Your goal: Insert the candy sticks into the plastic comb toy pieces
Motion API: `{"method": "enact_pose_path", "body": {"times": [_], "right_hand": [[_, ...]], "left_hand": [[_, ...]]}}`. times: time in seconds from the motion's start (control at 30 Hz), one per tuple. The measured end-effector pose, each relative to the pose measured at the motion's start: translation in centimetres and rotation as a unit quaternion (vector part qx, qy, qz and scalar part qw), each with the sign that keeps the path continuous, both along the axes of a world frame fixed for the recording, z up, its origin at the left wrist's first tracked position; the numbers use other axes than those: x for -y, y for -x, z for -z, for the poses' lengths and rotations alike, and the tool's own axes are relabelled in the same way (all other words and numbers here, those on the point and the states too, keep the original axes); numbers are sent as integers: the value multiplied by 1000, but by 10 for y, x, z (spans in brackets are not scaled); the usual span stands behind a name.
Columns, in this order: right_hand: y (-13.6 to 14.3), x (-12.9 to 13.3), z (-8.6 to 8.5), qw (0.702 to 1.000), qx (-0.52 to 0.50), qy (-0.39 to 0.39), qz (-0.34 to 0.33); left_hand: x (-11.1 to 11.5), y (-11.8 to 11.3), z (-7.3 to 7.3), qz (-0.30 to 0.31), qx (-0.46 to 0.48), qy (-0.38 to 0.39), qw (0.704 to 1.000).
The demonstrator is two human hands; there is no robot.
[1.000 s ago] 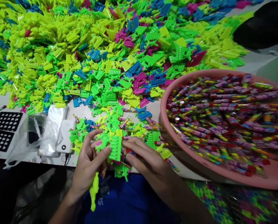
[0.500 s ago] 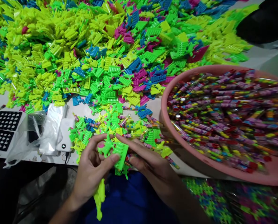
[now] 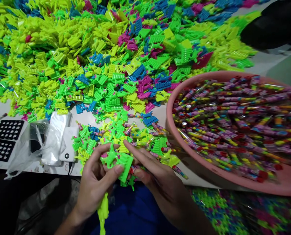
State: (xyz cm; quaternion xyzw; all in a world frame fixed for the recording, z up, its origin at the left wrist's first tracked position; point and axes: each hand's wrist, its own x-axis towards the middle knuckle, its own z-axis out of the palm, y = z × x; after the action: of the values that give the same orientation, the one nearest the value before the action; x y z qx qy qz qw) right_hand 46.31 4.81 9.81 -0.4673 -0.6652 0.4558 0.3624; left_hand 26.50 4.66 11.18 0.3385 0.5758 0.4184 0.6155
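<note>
My left hand (image 3: 94,182) is closed on a bright green plastic toy piece (image 3: 123,163) with a flat, ridged panel and a small figure-like shape at its side. The thumb presses on the panel. A yellow plastic piece (image 3: 103,210) hangs below that palm; how it is held is hidden. My right hand (image 3: 157,176) is just right of the green piece, index finger stretched out and thumb apart from it. A small red and purple end (image 3: 133,168) shows near the right thumb; whether the hand touches it is unclear. Beneath both hands lie mixed toy pieces (image 3: 116,127) and candy-like tubes (image 3: 181,172).
A large heap of yellow, green, blue and pink plastic pieces (image 3: 69,49) covers the table's back. A pink basin (image 3: 170,114) full of colourful tubes stands right. To the left are a white power bank (image 3: 69,143), clear plastic bags (image 3: 54,140) and black dotted sheets (image 3: 9,129).
The view has shifted slightly. My left hand keeps hold of the green piece, which sits a little lower and further left. My right thumb has moved slightly down.
</note>
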Motion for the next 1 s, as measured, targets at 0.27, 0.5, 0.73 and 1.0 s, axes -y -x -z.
{"method": "enact_pose_path", "body": {"times": [0.27,0.5,0.73,1.0], "right_hand": [[0,-1,4,999,28,-32,-10],[3,1,1,996,59,-63,1],[5,-1,0,998,31,-62,-5],[6,3,1,995,52,-90,1]], "left_hand": [[-8,-10,-9,15,34,10,999],[-3,-11,-12,7,-8,11,1000],[-1,-7,-9,8,-14,5,1000],[0,-9,-12,-18,-55,-21,998]]}}
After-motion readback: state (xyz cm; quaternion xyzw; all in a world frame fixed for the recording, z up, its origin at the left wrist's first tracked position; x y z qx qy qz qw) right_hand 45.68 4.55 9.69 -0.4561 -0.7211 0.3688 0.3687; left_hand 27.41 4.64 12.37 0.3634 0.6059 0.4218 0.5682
